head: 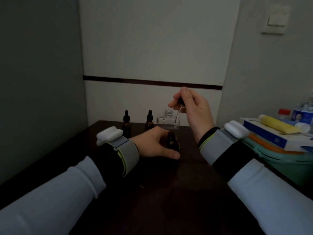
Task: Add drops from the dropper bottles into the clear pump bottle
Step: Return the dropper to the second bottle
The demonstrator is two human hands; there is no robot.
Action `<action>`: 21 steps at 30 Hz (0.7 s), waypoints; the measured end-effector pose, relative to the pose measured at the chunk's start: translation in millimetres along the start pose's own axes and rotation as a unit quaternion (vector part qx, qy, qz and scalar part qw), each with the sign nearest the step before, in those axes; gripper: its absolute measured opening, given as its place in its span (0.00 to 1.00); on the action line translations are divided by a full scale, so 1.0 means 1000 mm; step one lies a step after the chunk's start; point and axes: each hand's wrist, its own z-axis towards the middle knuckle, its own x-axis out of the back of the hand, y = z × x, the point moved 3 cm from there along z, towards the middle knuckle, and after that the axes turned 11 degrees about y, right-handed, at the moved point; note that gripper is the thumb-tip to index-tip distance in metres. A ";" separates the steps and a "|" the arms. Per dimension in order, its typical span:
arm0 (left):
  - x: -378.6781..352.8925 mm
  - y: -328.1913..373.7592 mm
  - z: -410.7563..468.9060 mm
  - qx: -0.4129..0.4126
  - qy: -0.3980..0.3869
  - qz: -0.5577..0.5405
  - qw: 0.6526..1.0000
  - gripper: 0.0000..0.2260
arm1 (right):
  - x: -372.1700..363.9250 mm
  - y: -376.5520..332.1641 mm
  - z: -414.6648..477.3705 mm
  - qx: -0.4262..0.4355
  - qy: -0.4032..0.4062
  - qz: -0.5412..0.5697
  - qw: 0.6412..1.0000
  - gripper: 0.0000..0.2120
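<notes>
My left hand [155,143] grips an uncapped amber dropper bottle [172,141] standing on the dark table [169,192]. My right hand [193,109] pinches a dropper [178,114] by its black bulb, lifted above that bottle; its glass tube points down in front of the clear pump bottle [167,120]. The clear bottle stands at the back with its neck uncapped. Two more capped amber dropper bottles stand to its left: one [126,123] farther left, one [149,122] next to the clear bottle.
To the right, a green bin [288,167] carries a blue-and-white box [271,133], a yellow tube [277,124], a red-capped jar [284,114] and a water bottle [303,112]. White walls close the back and left; a wall switch [276,21] is at the upper right.
</notes>
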 end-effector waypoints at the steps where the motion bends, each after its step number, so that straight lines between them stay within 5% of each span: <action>1: -0.001 0.000 0.000 0.000 0.011 -0.028 1.000 0.14 | 0.000 0.000 0.000 0.003 -0.001 0.000 1.000 0.14; 12: 0.004 0.006 -0.002 -0.066 0.078 -0.051 0.993 0.05 | 0.007 0.003 0.006 -0.029 0.050 0.060 0.997 0.15; 21: -0.004 0.003 0.000 -0.045 0.015 0.020 0.999 0.10 | 0.005 0.013 0.006 -0.044 0.037 0.030 0.998 0.15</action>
